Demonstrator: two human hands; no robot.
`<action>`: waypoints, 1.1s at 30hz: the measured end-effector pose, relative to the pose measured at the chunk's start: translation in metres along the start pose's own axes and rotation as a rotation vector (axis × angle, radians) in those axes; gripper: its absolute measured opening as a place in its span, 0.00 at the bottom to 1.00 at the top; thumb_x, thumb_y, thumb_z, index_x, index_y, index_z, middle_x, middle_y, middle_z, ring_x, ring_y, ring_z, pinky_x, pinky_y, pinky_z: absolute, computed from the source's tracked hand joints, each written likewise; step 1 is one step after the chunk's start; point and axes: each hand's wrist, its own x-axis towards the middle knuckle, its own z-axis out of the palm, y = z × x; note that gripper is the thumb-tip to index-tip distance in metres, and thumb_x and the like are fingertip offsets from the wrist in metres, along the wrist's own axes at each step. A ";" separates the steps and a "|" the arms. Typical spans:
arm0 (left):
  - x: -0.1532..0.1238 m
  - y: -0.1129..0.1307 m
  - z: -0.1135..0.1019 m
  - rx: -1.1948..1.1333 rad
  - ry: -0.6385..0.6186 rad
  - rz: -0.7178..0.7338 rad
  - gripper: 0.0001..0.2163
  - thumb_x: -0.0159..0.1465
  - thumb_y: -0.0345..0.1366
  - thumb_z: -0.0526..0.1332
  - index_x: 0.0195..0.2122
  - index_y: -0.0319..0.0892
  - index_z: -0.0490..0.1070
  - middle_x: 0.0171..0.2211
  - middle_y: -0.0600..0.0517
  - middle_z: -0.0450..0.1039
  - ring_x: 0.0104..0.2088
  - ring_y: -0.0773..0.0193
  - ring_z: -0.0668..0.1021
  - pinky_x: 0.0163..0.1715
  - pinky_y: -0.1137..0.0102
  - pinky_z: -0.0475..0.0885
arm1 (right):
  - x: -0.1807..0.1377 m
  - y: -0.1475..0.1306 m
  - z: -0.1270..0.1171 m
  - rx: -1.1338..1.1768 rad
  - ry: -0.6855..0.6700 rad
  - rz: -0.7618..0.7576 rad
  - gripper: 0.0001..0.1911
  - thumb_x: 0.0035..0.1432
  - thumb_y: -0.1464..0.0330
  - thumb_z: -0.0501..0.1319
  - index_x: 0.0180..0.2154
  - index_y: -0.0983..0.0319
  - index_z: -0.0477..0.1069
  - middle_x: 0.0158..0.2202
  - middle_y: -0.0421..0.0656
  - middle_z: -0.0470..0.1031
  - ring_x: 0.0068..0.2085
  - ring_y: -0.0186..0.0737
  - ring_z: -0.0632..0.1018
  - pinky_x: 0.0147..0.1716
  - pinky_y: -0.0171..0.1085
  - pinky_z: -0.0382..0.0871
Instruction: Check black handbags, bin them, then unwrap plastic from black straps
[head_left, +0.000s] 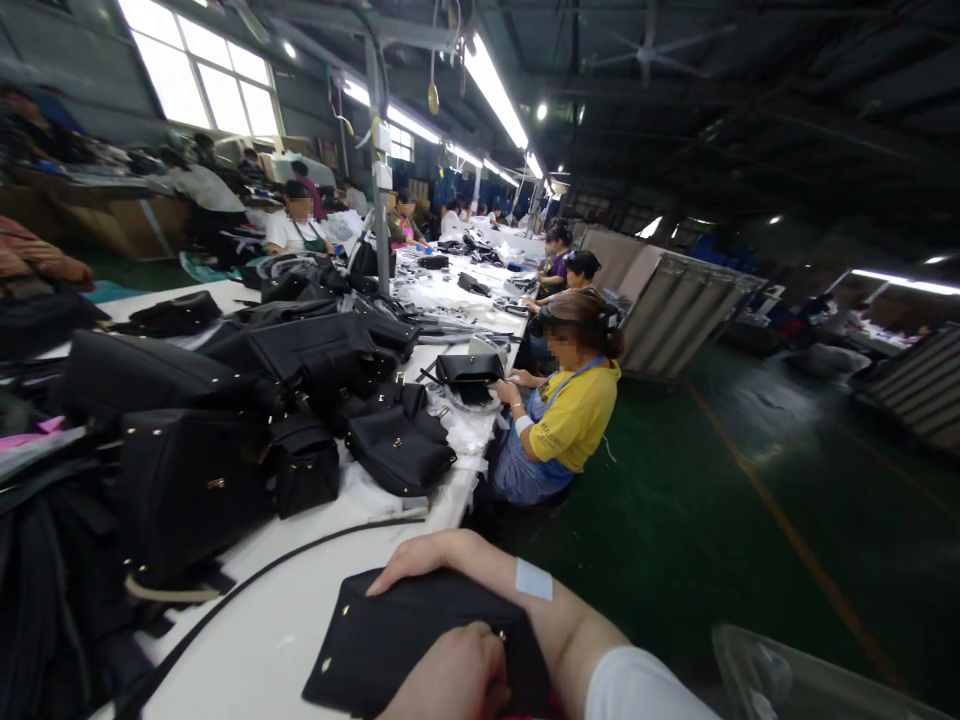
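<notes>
A flat black bag (390,640) with small gold studs lies on the white table (292,610) right in front of me. My right hand (416,562) reaches across from the right, its fingers together and curled over the bag's far edge; the forearm has a white plaster on it. Closed into a fist, my left hand (450,675) grips the bag's near part at the bottom of the view. A thin black strap (247,585) runs across the table just beyond the bag.
Several black bags (225,430) are piled over the table's left and middle. A seated person in a yellow shirt (570,415) works on a bag at the table's right edge, with more workers farther along. Green floor (712,520) lies to the right, and a clear plastic bin (795,680) is at the bottom right.
</notes>
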 end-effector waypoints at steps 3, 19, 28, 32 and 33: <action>0.001 0.001 0.001 0.066 0.002 -0.008 0.10 0.56 0.29 0.54 0.33 0.39 0.75 0.36 0.47 0.76 0.36 0.57 0.77 0.36 0.67 0.68 | -0.001 -0.006 0.001 -0.191 -0.033 0.058 0.24 0.51 0.52 0.63 0.40 0.64 0.78 0.41 0.43 0.77 0.40 0.43 0.77 0.42 0.37 0.71; -0.061 -0.089 -0.021 -0.914 0.466 -0.047 0.13 0.61 0.46 0.57 0.38 0.40 0.66 0.26 0.57 0.66 0.19 0.73 0.65 0.19 0.76 0.60 | -0.050 0.009 -0.014 0.160 -0.074 -0.125 0.17 0.49 0.57 0.64 0.24 0.66 0.73 0.23 0.39 0.72 0.25 0.32 0.71 0.28 0.31 0.66; -0.080 -0.109 -0.008 -0.680 0.866 -0.229 0.11 0.59 0.42 0.60 0.33 0.40 0.76 0.29 0.50 0.76 0.30 0.64 0.75 0.31 0.70 0.69 | -0.101 0.025 -0.013 0.633 -0.200 -0.028 0.21 0.43 0.58 0.69 0.33 0.69 0.75 0.26 0.43 0.78 0.22 0.33 0.75 0.24 0.31 0.69; -0.074 -0.095 -0.010 -0.403 0.843 -0.195 0.08 0.60 0.39 0.61 0.30 0.43 0.77 0.27 0.51 0.76 0.29 0.65 0.76 0.32 0.71 0.69 | -0.093 0.017 -0.007 0.669 -0.225 -0.002 0.20 0.43 0.59 0.69 0.32 0.69 0.76 0.23 0.42 0.77 0.18 0.30 0.73 0.23 0.30 0.69; -0.074 -0.094 -0.011 -0.357 0.841 -0.201 0.08 0.60 0.39 0.61 0.29 0.43 0.77 0.27 0.52 0.75 0.28 0.65 0.76 0.32 0.71 0.69 | -0.093 0.017 -0.007 0.676 -0.224 -0.006 0.20 0.43 0.59 0.69 0.32 0.70 0.76 0.23 0.42 0.77 0.18 0.30 0.73 0.23 0.30 0.69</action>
